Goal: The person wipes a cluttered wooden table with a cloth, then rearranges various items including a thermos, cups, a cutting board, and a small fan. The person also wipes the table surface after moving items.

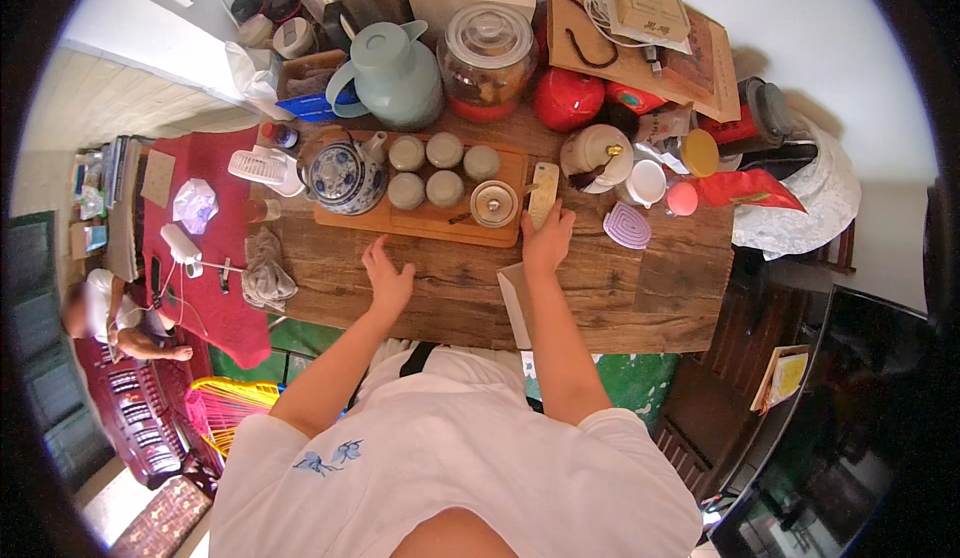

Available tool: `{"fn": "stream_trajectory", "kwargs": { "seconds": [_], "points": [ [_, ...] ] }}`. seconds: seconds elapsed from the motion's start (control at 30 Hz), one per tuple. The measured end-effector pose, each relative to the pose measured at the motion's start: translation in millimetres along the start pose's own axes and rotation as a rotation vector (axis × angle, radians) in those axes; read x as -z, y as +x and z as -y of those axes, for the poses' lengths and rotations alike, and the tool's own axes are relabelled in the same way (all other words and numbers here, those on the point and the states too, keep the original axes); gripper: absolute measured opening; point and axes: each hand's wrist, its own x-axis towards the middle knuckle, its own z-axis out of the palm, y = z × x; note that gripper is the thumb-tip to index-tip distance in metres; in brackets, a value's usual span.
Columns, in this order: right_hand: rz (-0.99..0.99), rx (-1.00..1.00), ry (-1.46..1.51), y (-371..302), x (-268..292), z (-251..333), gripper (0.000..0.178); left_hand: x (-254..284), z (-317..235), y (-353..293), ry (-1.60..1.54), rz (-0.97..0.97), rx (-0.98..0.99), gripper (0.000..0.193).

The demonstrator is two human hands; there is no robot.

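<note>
My right hand (546, 242) reaches over the table by the right end of a wooden tea tray (420, 222). Its fingers close around the near end of a slim, pale yellowish oblong (543, 194), whose exact kind I cannot make out. My left hand (389, 280) hovers over the wood just in front of the tray, holding nothing, fingers apart. On the tray stand a blue-and-white teapot (345, 175), several small grey cups (444, 188) in two rows, and a lidded bowl (494, 203).
Behind the tray stand a green jug (388, 73) and a glass jar (487, 58). A purple coaster (627, 226), white cup (646, 183) and red packet (750, 189) are at right. A grey cloth (268, 272) lies left. Another person (125, 318) sits far left.
</note>
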Motion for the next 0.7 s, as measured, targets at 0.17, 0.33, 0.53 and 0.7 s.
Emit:
{"fn": "stream_trajectory", "kwargs": {
  "seconds": [0.17,0.33,0.53,0.7],
  "points": [
    [0.019,-0.042,-0.020,8.0,-6.8,1.2,0.074,-16.9,-18.7,-11.3,-0.005,0.114,-0.062,0.073],
    [0.058,-0.025,-0.048,2.6,-4.8,-13.6,0.079,-32.2,-21.4,-14.6,0.020,0.124,-0.171,0.072],
    [0.125,-0.113,-0.055,-6.0,12.2,-12.7,0.081,-38.5,-24.4,-11.3,0.023,0.150,-0.178,0.071],
    [-0.105,-0.098,-0.066,-8.7,37.9,-34.0,0.083,-39.4,-28.7,-13.1,0.055,0.120,-0.187,0.069]
  ]
}}
